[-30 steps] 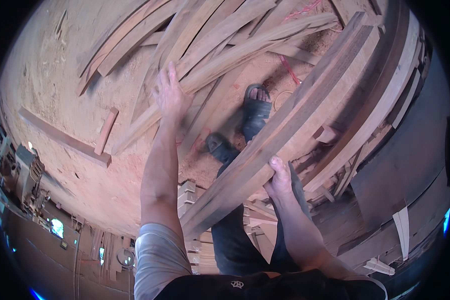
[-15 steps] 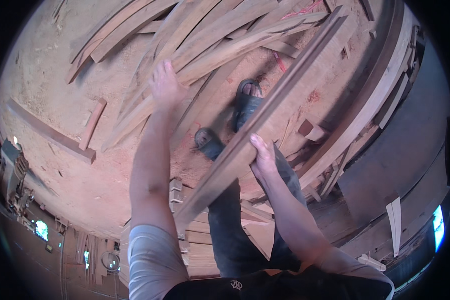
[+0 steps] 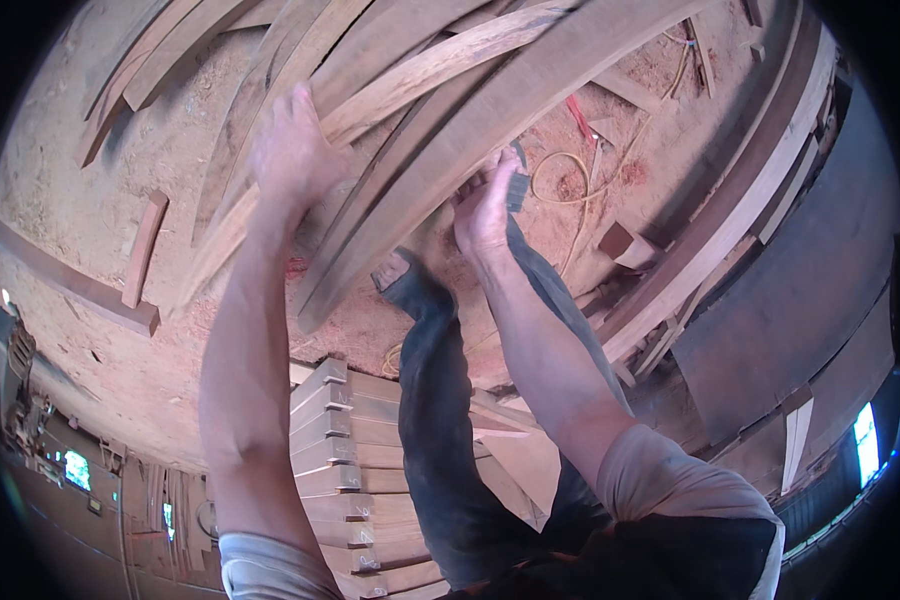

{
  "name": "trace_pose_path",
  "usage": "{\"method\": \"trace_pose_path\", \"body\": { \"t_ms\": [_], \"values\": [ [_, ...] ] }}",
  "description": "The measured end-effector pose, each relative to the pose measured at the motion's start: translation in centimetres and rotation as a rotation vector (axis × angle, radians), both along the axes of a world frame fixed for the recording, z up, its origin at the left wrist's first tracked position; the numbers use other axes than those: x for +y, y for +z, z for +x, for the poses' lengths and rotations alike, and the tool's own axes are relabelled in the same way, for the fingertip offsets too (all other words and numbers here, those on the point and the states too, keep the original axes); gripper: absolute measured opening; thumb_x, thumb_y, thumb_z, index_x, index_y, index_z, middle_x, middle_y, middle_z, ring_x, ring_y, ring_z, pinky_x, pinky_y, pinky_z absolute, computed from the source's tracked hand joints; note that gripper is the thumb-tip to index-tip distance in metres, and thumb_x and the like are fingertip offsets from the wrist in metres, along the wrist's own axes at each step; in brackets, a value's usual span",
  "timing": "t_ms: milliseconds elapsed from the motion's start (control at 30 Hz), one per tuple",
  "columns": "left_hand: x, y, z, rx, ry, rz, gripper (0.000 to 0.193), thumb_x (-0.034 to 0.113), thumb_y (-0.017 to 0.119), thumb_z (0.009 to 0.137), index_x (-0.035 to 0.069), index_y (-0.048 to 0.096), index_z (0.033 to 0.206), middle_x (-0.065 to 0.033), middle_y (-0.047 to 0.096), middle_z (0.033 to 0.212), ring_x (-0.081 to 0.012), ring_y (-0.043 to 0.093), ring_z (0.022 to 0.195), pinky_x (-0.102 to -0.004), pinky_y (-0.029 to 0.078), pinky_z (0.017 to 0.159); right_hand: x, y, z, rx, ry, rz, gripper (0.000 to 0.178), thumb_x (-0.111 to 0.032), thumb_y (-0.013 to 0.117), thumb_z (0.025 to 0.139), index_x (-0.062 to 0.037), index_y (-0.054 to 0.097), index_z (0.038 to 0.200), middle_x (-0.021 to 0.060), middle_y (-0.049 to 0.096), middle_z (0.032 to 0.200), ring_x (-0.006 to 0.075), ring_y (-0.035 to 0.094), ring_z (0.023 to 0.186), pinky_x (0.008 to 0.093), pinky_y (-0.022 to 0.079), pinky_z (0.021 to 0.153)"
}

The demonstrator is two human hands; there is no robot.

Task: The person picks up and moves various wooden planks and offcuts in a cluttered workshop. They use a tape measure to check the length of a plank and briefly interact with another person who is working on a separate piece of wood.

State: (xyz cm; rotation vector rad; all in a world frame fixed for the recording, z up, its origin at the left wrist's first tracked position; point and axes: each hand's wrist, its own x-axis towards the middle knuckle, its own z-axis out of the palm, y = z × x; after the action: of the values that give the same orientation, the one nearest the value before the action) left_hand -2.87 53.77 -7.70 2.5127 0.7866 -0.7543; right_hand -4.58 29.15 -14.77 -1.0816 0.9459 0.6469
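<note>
My left hand [image 3: 292, 155] lies over a pale curved wooden beam [image 3: 410, 88] in the pile, thumb on its right side and fingers toward its left. My right hand [image 3: 482, 215] is at the right edge of a wide, slightly curved wooden plank [image 3: 450, 165], its fingertips partly hidden against the edge. The plank slants from near my feet to the far right, over the right side of the pile. My right hand appears closed on that edge, though its grip is only partly visible.
Other curved timbers [image 3: 185, 50] lie at the far left. A short wooden block [image 3: 146, 248] rests by a longer curved piece [image 3: 70, 275]. Stacked boards [image 3: 370, 480] stand beside my legs. Long boards [image 3: 730, 210] line the right side; a yellow cord [image 3: 570, 185] loops on the dusty floor.
The plank has moved left and away from my body and turned so its broad face shows. My right hand went with it. My left hand stays on the pile; the view has shifted slightly.
</note>
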Motion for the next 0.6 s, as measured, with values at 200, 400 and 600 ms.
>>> {"method": "trace_pose_path", "body": {
  "t_ms": [200, 400, 600],
  "values": [
    [-0.9, -0.1, -2.6, -0.201, 0.063, -0.16, 0.089, 0.042, 0.089, 0.074, -0.006, 0.049, 0.138, -0.0249, 0.057, 0.134, -0.0387, 0.053, 0.128, -0.0453, 0.044, 0.108, 2.2, -2.6, 3.2, -0.118, -0.058, 0.287, 0.097, -0.081, 0.041, 0.095, -0.0089, 0.027, 0.159, 0.0168, 0.029, 0.164, 0.0334, 0.029, 0.151, 0.0499, 0.024, 0.124],
    [-2.2, -1.9, -3.7, -0.23, 0.215, -0.35, 0.102, 0.055, 0.09, 0.069, -0.009, 0.048, 0.137, -0.0255, 0.055, 0.133, -0.0398, 0.054, 0.125, -0.0473, 0.046, 0.106, 1.8, -7.4, 3.4, 0.119, 0.058, 0.279, 0.092, -0.08, 0.03, 0.097, -0.0115, 0.035, 0.159, 0.0161, 0.035, 0.164, 0.0385, 0.035, 0.148, 0.0558, 0.03, 0.122],
    [-4.5, -1.4, -4.9, -0.086, 0.182, -0.257, 0.117, 0.062, 0.09, 0.063, -0.008, 0.041, 0.142, -0.0257, 0.049, 0.14, -0.0404, 0.047, 0.133, -0.0497, 0.038, 0.112, 2.2, -10.3, 4.0, 0.264, 0.12, 0.253, 0.077, -0.071, 0.035, 0.101, -0.0136, 0.047, 0.151, 0.0134, 0.051, 0.153, 0.0413, 0.049, 0.138, 0.057, 0.038, 0.117]
  ]
}}
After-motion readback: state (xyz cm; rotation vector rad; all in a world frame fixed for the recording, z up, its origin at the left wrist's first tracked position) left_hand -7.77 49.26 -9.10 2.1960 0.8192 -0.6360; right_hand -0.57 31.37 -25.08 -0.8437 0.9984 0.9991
